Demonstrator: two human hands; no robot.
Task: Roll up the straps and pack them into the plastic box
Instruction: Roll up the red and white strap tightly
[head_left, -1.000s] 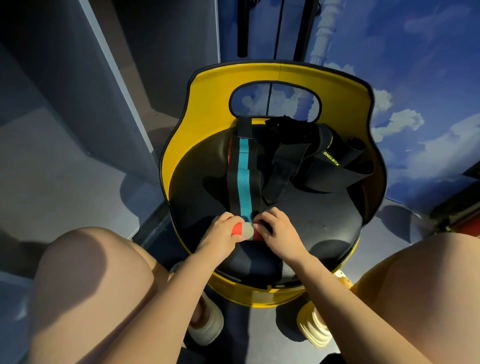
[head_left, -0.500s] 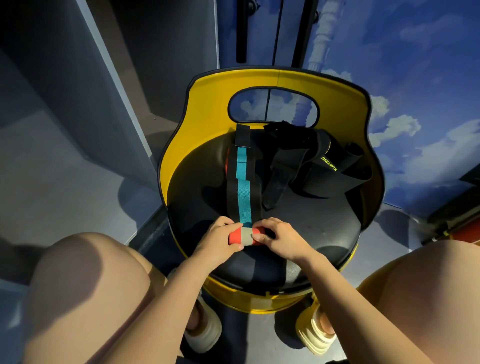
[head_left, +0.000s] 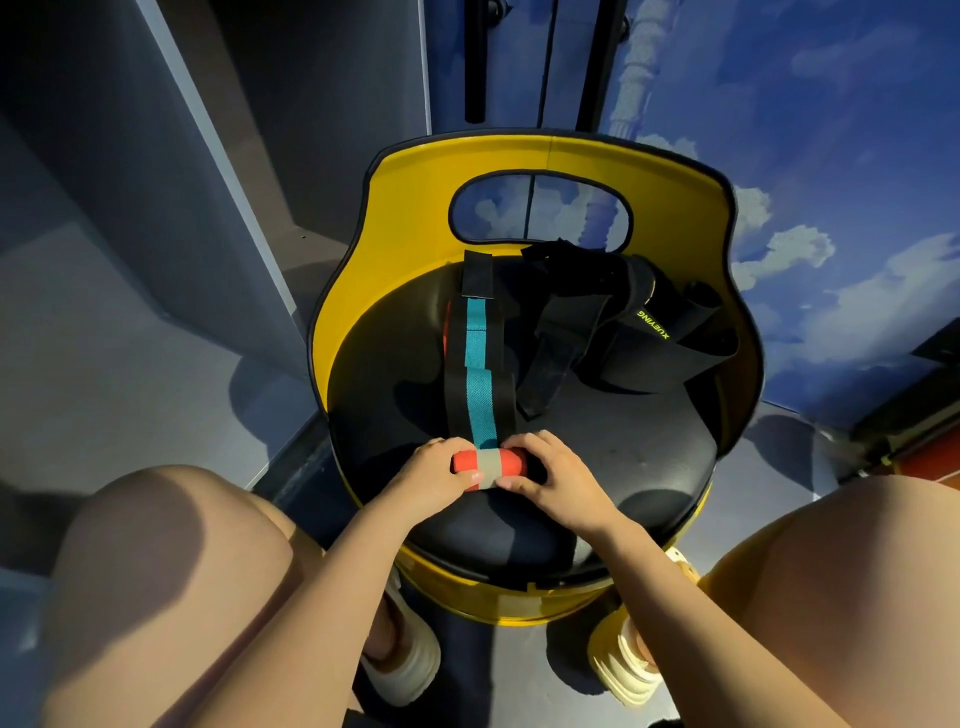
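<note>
While both hands pinch it, the strap (head_left: 475, 364) (black, teal-striped) shows an orange roll.

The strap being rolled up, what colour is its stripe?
Teal, down the middle of the black strap, seen from the head camera; the rolled side shows orange with grey.

A yellow chair (head_left: 415, 176) with a black seat (head_left: 623, 457) and a cut-out back stands on a grey floor (head_left: 104, 364). Behind it a blue wall (head_left: 831, 130) painted with clouds; left, grey panels (head_left: 130, 156), perhaps a cabinet
</note>
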